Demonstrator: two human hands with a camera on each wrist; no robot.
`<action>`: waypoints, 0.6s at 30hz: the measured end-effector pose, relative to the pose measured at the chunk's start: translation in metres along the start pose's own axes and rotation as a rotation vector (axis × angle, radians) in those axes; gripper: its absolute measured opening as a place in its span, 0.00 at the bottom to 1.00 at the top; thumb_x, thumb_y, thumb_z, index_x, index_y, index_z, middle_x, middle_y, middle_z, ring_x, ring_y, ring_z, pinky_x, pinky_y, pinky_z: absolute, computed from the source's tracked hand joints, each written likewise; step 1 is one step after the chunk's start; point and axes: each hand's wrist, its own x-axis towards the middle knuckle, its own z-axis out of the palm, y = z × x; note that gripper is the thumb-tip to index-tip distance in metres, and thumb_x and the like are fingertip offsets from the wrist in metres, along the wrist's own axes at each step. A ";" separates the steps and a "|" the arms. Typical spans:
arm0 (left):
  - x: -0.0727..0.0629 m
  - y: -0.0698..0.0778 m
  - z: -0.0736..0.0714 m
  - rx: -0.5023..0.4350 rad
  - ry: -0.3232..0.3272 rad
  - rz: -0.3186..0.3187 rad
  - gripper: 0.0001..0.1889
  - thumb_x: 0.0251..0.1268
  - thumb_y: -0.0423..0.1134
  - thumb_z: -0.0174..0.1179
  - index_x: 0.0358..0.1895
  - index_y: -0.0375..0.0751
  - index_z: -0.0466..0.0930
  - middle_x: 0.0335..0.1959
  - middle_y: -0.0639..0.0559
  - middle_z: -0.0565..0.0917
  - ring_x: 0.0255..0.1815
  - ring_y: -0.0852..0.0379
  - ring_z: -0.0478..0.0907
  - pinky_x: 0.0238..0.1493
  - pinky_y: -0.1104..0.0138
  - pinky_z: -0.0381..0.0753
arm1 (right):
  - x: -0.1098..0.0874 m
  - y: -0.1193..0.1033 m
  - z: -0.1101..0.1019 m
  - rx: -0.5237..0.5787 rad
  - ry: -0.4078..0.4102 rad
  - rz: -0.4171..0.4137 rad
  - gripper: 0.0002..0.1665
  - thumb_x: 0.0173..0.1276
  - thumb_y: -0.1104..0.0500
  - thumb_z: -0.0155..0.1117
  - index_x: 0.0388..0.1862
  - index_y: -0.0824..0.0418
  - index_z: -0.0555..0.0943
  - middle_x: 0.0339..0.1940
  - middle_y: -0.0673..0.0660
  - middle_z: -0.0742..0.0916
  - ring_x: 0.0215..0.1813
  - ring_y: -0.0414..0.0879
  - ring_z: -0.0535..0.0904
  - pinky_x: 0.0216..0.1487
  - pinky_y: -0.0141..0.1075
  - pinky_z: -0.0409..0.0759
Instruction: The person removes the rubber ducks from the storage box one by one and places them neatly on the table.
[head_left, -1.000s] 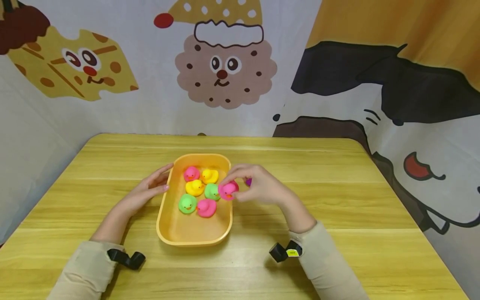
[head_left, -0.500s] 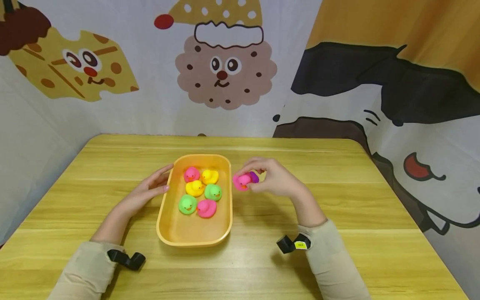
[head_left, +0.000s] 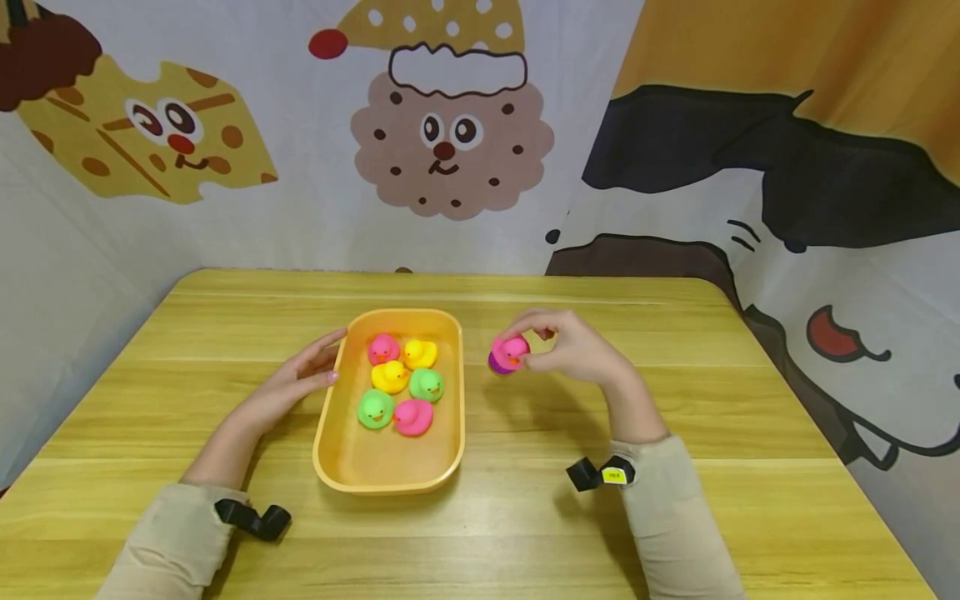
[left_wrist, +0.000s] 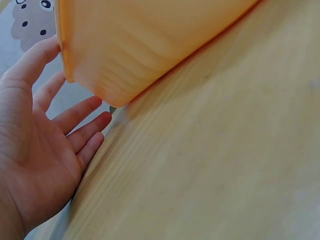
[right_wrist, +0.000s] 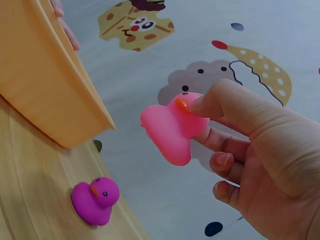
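My right hand (head_left: 573, 350) pinches a pink rubber duck (right_wrist: 172, 125) by its head between thumb and fingers, held up above the table. Below it a purple rubber duck (right_wrist: 96, 201) sits on the wood; in the head view the pink one mostly covers it. To the left stands an orange plastic tray (head_left: 388, 482) holding several rubber ducks: pink ducks (head_left: 413, 417), yellow ducks (head_left: 389, 377) and green ducks (head_left: 375, 408). My left hand (left_wrist: 45, 145) touches the tray's left rim with fingers spread and extended, thumb and fingertips against its wall.
Everything stands on a wood-grain table (head_left: 480, 542). Behind it hangs a pale cloth (head_left: 300, 233) printed with cartoon figures. Each sleeve cuff carries a black wrist camera (head_left: 255, 518).
My right hand has carried the pink duck rightward from the tray's right rim to over the purple duck. The left hand and the tray have stayed put.
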 end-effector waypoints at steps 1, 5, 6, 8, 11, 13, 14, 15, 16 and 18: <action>0.000 0.000 0.000 0.000 0.000 0.000 0.33 0.73 0.37 0.50 0.77 0.45 0.48 0.71 0.32 0.58 0.69 0.38 0.56 0.61 0.63 0.63 | 0.000 0.001 -0.001 0.001 0.005 -0.003 0.20 0.51 0.77 0.63 0.44 0.67 0.85 0.40 0.59 0.84 0.38 0.50 0.68 0.38 0.38 0.64; 0.000 0.000 0.000 -0.004 -0.001 0.000 0.33 0.73 0.37 0.50 0.77 0.45 0.48 0.71 0.32 0.58 0.70 0.37 0.56 0.64 0.55 0.60 | -0.002 0.007 -0.005 -0.008 0.015 0.000 0.20 0.49 0.77 0.63 0.44 0.68 0.85 0.39 0.59 0.84 0.36 0.50 0.67 0.37 0.37 0.63; 0.000 0.001 0.000 -0.006 0.000 0.000 0.33 0.73 0.37 0.50 0.77 0.44 0.48 0.71 0.32 0.57 0.70 0.37 0.55 0.64 0.51 0.58 | -0.003 0.009 -0.006 -0.009 0.017 0.005 0.21 0.49 0.77 0.63 0.44 0.68 0.85 0.38 0.59 0.84 0.35 0.50 0.66 0.37 0.37 0.63; 0.000 0.001 0.001 -0.009 -0.001 0.001 0.33 0.73 0.37 0.50 0.77 0.44 0.48 0.71 0.32 0.57 0.70 0.37 0.55 0.64 0.44 0.54 | -0.003 0.012 -0.007 -0.010 0.022 0.016 0.21 0.49 0.77 0.63 0.44 0.68 0.85 0.38 0.60 0.83 0.35 0.51 0.66 0.37 0.39 0.62; 0.000 0.001 0.001 -0.010 0.000 0.000 0.33 0.73 0.37 0.50 0.77 0.44 0.47 0.71 0.32 0.57 0.70 0.37 0.55 0.64 0.42 0.53 | -0.004 0.022 -0.008 -0.005 0.031 0.035 0.21 0.49 0.77 0.64 0.44 0.68 0.85 0.38 0.60 0.83 0.34 0.52 0.65 0.36 0.39 0.62; 0.000 0.001 0.001 -0.005 0.001 -0.002 0.33 0.73 0.37 0.50 0.77 0.44 0.47 0.71 0.32 0.57 0.70 0.37 0.55 0.64 0.43 0.54 | -0.004 0.034 -0.008 -0.006 0.040 0.045 0.21 0.49 0.77 0.64 0.44 0.66 0.85 0.38 0.59 0.82 0.34 0.52 0.64 0.35 0.39 0.61; 0.000 0.001 0.001 -0.003 0.002 -0.003 0.33 0.73 0.37 0.50 0.77 0.44 0.47 0.71 0.32 0.57 0.70 0.37 0.55 0.64 0.44 0.54 | -0.004 0.041 -0.009 -0.010 0.045 0.052 0.22 0.49 0.77 0.65 0.44 0.65 0.85 0.38 0.58 0.82 0.34 0.52 0.64 0.35 0.39 0.61; 0.000 0.001 0.001 -0.001 0.002 -0.004 0.33 0.74 0.37 0.50 0.77 0.44 0.47 0.71 0.32 0.57 0.70 0.37 0.55 0.64 0.44 0.55 | -0.004 0.048 -0.009 -0.014 0.051 0.057 0.22 0.49 0.76 0.66 0.44 0.64 0.86 0.37 0.57 0.82 0.34 0.52 0.64 0.34 0.38 0.60; 0.000 0.001 0.001 0.001 0.004 -0.006 0.33 0.74 0.37 0.50 0.77 0.44 0.48 0.71 0.33 0.58 0.70 0.38 0.55 0.64 0.45 0.55 | -0.004 0.055 -0.009 -0.015 0.056 0.060 0.22 0.48 0.76 0.66 0.44 0.63 0.86 0.37 0.57 0.82 0.33 0.51 0.63 0.34 0.37 0.60; 0.000 0.001 0.001 0.002 0.004 -0.006 0.33 0.74 0.37 0.50 0.77 0.44 0.48 0.71 0.32 0.58 0.70 0.38 0.56 0.64 0.45 0.55 | -0.004 0.065 -0.010 -0.017 0.061 0.068 0.23 0.49 0.76 0.67 0.44 0.59 0.86 0.35 0.55 0.81 0.33 0.50 0.63 0.34 0.36 0.59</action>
